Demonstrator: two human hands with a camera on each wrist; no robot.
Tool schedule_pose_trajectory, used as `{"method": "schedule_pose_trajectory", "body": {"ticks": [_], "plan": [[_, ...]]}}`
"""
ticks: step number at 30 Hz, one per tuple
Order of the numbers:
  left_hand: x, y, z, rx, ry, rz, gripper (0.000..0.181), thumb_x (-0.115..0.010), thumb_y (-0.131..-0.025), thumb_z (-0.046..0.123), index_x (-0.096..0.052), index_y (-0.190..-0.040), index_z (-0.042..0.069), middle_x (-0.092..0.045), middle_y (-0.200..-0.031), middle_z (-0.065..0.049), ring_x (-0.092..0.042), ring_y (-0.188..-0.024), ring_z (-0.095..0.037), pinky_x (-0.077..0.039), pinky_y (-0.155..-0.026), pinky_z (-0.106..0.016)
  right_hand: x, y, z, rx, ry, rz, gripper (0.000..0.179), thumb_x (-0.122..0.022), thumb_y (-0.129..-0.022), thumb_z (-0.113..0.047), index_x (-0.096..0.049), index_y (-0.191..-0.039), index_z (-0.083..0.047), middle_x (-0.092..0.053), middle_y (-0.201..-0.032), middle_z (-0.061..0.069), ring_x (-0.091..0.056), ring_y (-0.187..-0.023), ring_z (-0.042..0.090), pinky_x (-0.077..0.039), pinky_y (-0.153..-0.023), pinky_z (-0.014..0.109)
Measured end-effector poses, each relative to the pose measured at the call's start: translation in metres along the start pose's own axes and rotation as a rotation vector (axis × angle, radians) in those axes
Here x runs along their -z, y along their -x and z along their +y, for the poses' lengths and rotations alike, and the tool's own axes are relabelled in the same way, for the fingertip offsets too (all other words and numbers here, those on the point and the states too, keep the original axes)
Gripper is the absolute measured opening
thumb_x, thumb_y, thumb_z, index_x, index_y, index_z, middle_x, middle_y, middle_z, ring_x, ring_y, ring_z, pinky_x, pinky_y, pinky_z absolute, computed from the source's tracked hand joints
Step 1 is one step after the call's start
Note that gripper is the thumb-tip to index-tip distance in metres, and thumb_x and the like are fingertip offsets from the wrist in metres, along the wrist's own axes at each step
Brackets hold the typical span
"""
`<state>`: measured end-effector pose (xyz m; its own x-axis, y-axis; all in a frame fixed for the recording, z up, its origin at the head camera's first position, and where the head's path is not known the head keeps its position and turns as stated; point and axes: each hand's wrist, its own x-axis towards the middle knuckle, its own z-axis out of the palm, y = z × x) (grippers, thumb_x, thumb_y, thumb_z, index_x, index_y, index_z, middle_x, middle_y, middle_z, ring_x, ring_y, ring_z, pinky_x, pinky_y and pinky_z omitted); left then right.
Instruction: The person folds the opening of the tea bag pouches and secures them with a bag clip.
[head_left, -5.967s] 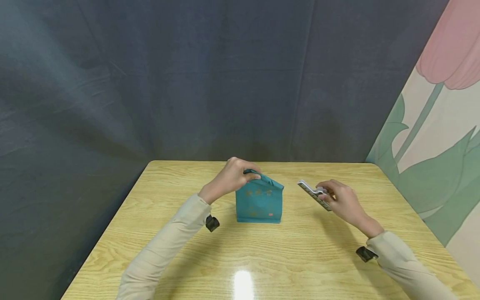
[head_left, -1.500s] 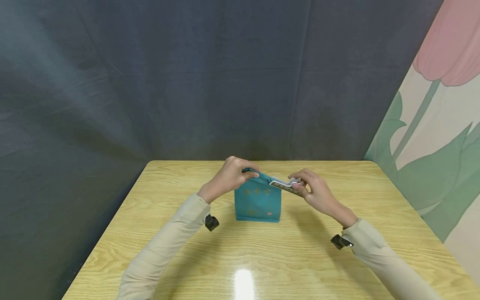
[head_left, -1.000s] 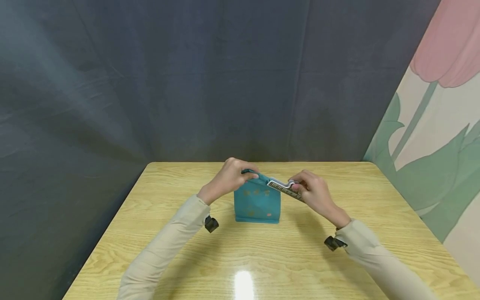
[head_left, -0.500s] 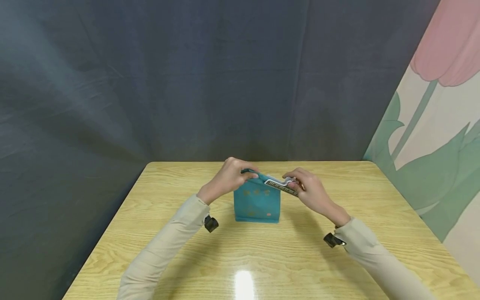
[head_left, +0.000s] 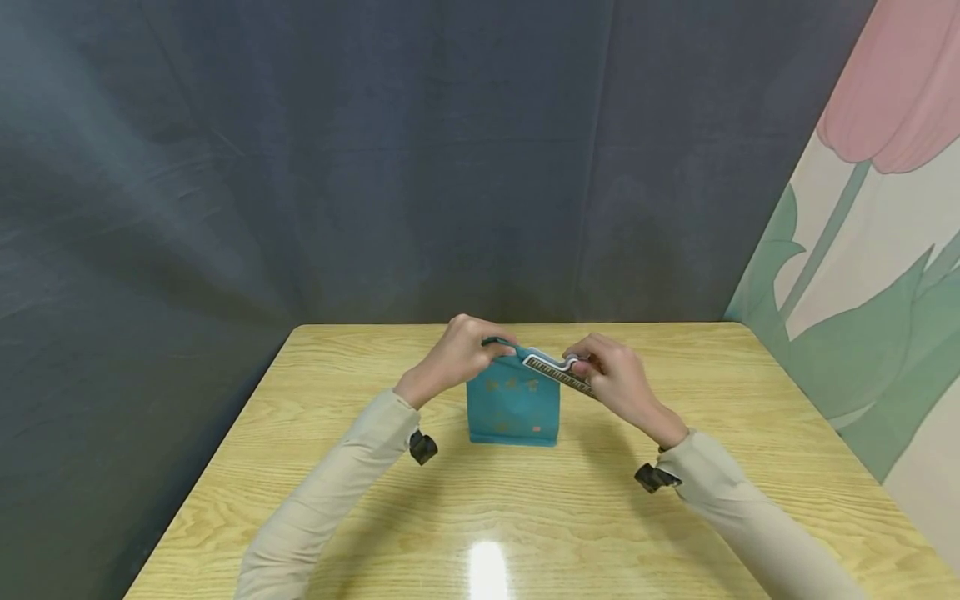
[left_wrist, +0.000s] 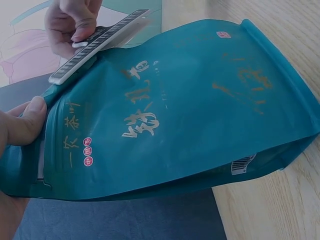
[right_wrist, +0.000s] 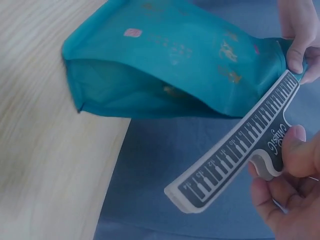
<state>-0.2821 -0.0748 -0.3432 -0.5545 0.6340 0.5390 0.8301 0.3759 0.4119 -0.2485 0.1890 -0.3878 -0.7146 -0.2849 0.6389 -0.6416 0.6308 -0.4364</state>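
Observation:
A teal tea pouch (head_left: 513,408) with gold Chinese lettering stands upright on the table, its top folded over. My left hand (head_left: 461,354) pinches that fold at its left part, thumb on the near side. My right hand (head_left: 618,379) holds a long clip (head_left: 551,369) with a piano-key pattern by its handle. "Music" is printed on the clip (right_wrist: 235,150) in the right wrist view. One end of it lies over the right part of the folded top, close to my left thumb (left_wrist: 34,117). The clip's other end sticks out past the pouch.
The pale wooden table (head_left: 450,517) extends around the pouch. A dark curtain (head_left: 442,167) hangs behind and to the left. On the right is a panel (head_left: 862,333) with a painted pink tulip. A small black device (head_left: 423,447) sits at each wrist.
My right hand has brought the clip leftward from beside the pouch onto its folded top, and it has slid further left over the last second. My left hand keeps its grip.

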Motion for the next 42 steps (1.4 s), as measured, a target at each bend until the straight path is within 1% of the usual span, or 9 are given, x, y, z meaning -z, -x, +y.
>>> {"method": "schedule_pose_trajectory", "body": {"ticks": [7, 11, 14, 18, 22, 26, 32, 39, 42], "plan": [[0.002, 0.001, 0.001, 0.015, -0.008, -0.027, 0.014, -0.072, -0.092, 0.011, -0.078, -0.103, 0.005, -0.075, -0.091, -0.006, -0.047, -0.042, 0.000, -0.039, -0.047, -0.020, -0.001, -0.002, -0.001, 0.005, 0.008, -0.022, 0.016, -0.075, -0.083, 0.006, -0.074, -0.094, -0.006, -0.067, -0.086, 0.002, -0.053, -0.065, 0.012, -0.044, -0.056, 0.030], [0.008, 0.000, 0.001, 0.008, -0.005, -0.095, 0.018, -0.067, -0.096, 0.012, -0.076, -0.110, 0.005, -0.074, -0.096, -0.006, -0.053, -0.050, -0.002, -0.043, -0.051, -0.021, 0.002, -0.001, 0.000, 0.007, -0.016, -0.075, 0.014, -0.071, -0.088, 0.003, -0.073, -0.100, -0.005, -0.067, -0.092, 0.003, -0.054, -0.071, 0.013, -0.045, -0.060, 0.031], [0.013, 0.000, -0.001, 0.002, -0.006, -0.115, 0.019, -0.065, -0.098, 0.012, -0.075, -0.112, 0.005, -0.074, -0.101, -0.006, -0.061, -0.058, -0.004, -0.047, -0.057, -0.021, 0.004, -0.001, 0.001, 0.007, -0.024, -0.110, 0.014, -0.069, -0.092, 0.000, -0.072, -0.105, -0.004, -0.066, -0.096, 0.003, -0.053, -0.073, 0.013, -0.044, -0.061, 0.031], [0.014, 0.001, -0.004, -0.014, -0.003, -0.066, 0.018, -0.068, -0.095, 0.012, -0.076, -0.110, 0.007, -0.074, -0.101, -0.005, -0.066, -0.066, -0.006, -0.050, -0.061, -0.020, 0.005, -0.001, 0.001, 0.009, -0.013, -0.123, 0.016, -0.069, -0.092, -0.002, -0.072, -0.108, -0.002, -0.065, -0.098, 0.005, -0.053, -0.072, 0.013, -0.044, -0.059, 0.030], [0.012, 0.001, -0.004, -0.041, 0.000, -0.015, 0.014, -0.071, -0.092, 0.008, -0.078, -0.104, 0.006, -0.075, -0.096, -0.005, -0.068, -0.072, -0.008, -0.051, -0.064, -0.019, 0.004, -0.001, 0.000, 0.001, 0.007, -0.085, 0.014, -0.074, -0.088, 0.000, -0.073, -0.102, -0.002, -0.065, -0.092, 0.004, -0.053, -0.068, 0.012, -0.043, -0.056, 0.029], [0.010, 0.001, -0.003, -0.043, -0.015, 0.000, 0.013, -0.071, -0.090, 0.003, -0.078, -0.102, 0.003, -0.075, -0.095, -0.007, -0.070, -0.078, -0.012, -0.053, -0.068, -0.019, 0.000, -0.002, -0.001, 0.001, 0.033, -0.020, 0.012, -0.077, -0.083, 0.002, -0.073, -0.092, -0.004, -0.065, -0.083, 0.003, -0.050, -0.063, 0.012, -0.040, -0.055, 0.029], [0.008, 0.000, -0.001, -0.036, -0.025, -0.001, 0.014, -0.070, -0.091, 0.002, -0.078, -0.102, 0.005, -0.075, -0.094, -0.006, -0.070, -0.078, -0.012, -0.053, -0.069, -0.019, -0.004, -0.007, -0.002, 0.025, 0.031, 0.040, 0.011, -0.076, -0.082, 0.006, -0.072, -0.087, -0.003, -0.064, -0.078, 0.004, -0.044, -0.059, 0.011, -0.036, -0.052, 0.028], [0.006, 0.000, -0.001, -0.035, 0.002, -0.002, 0.014, -0.072, -0.091, 0.006, -0.078, -0.104, 0.007, -0.075, -0.094, -0.004, -0.066, -0.067, -0.007, -0.049, -0.057, -0.019, -0.001, -0.010, -0.003, 0.040, 0.012, 0.003, 0.012, -0.076, -0.083, 0.005, -0.072, -0.091, -0.003, -0.066, -0.084, 0.005, -0.053, -0.064, 0.012, -0.044, -0.055, 0.029], [0.007, 0.000, -0.003, -0.050, 0.021, -0.001, 0.015, -0.072, -0.091, 0.007, -0.078, -0.105, 0.007, -0.075, -0.094, -0.004, -0.067, -0.068, -0.008, -0.049, -0.057, -0.020, 0.001, -0.009, -0.002, 0.049, -0.019, -0.032, 0.013, -0.075, -0.085, 0.003, -0.072, -0.096, -0.003, -0.066, -0.089, 0.004, -0.055, -0.068, 0.013, -0.046, -0.058, 0.030]]}}
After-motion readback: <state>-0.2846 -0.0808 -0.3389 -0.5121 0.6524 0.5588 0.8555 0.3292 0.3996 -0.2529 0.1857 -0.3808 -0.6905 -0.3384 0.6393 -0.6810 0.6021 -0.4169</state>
